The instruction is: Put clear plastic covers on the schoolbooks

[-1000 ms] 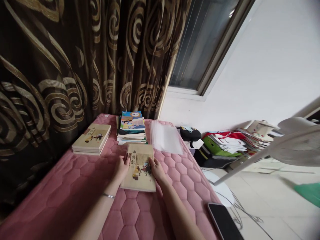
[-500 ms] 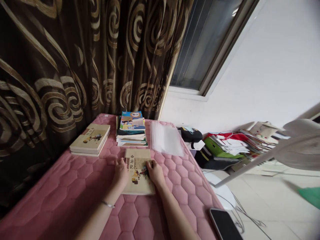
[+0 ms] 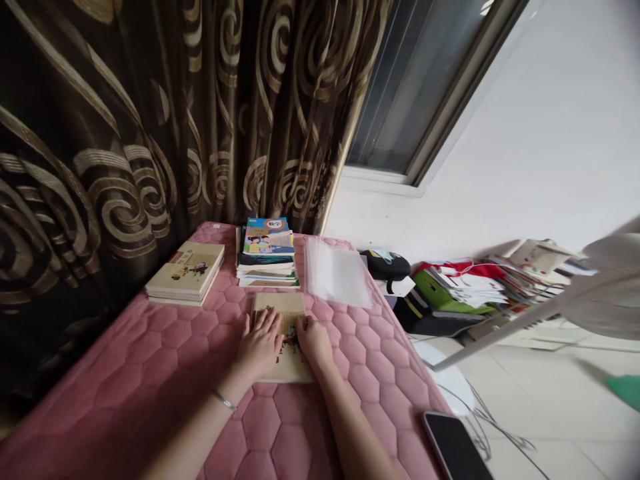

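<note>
A cream-coloured book with a small coloured picture lies on the pink quilted surface before me. My left hand rests flat on its cover, fingers outstretched, hiding the left part and most of the title. At the right edge, my right hand has its fingers curled over the book and grips it. Further left sits a stack of similar cream books. Behind the book stands a pile of textbooks, a blue one on top. To that pile's right lie clear plastic sheets.
A phone lies at the right edge of the pink quilted pad. Beyond that edge stand a white fan, cables on the floor, a black case and piled papers. A patterned curtain hangs behind and left.
My left hand has moved from the book's left edge onto its cover and flattened there. The right hand stays at the right edge. The view has shifted slightly.
</note>
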The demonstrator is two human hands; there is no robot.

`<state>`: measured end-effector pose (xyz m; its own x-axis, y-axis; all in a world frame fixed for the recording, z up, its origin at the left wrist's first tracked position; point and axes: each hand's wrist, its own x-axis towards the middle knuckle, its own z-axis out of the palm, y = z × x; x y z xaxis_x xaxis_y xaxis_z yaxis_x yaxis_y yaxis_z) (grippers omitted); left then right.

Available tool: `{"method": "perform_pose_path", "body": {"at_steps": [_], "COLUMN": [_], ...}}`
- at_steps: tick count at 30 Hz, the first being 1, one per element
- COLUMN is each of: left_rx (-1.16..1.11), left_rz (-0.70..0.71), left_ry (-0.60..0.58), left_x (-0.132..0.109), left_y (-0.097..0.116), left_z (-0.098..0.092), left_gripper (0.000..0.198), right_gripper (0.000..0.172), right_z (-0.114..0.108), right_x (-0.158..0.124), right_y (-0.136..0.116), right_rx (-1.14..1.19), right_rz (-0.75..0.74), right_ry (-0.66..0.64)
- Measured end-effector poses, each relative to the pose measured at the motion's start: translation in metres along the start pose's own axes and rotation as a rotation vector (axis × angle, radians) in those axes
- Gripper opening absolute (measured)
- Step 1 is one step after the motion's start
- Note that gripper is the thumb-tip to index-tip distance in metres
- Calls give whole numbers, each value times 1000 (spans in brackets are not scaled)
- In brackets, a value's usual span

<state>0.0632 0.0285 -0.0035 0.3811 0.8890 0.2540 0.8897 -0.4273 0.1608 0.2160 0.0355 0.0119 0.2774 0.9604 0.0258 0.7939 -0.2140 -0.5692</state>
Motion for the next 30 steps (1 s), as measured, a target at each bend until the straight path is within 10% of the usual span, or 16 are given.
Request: {"method": "perform_pose_path", "body": {"at_steps": [6,10,20,30], "left_rx": [5,5,1,30], "left_rz": [15,22,-5,-137], "left_ry": [34,30,-19,-116], "left_x": [-2,-2,60,64], "left_y": [1,0,21,-43], "left_z": [-1,0,16,1], "left_gripper": [47,47,51,56], "right_gripper": [44,44,49,46], "right_z": [-7,-6,-1,-1], "right_x": [-6,-4,-5,-1], "right_y": [0,12,14,21], "right_rx": [-200,-112,-34,-32], "right_rz": [-197,-459,-420,-408], "right_ry": [194,-16,-87,-103]}}
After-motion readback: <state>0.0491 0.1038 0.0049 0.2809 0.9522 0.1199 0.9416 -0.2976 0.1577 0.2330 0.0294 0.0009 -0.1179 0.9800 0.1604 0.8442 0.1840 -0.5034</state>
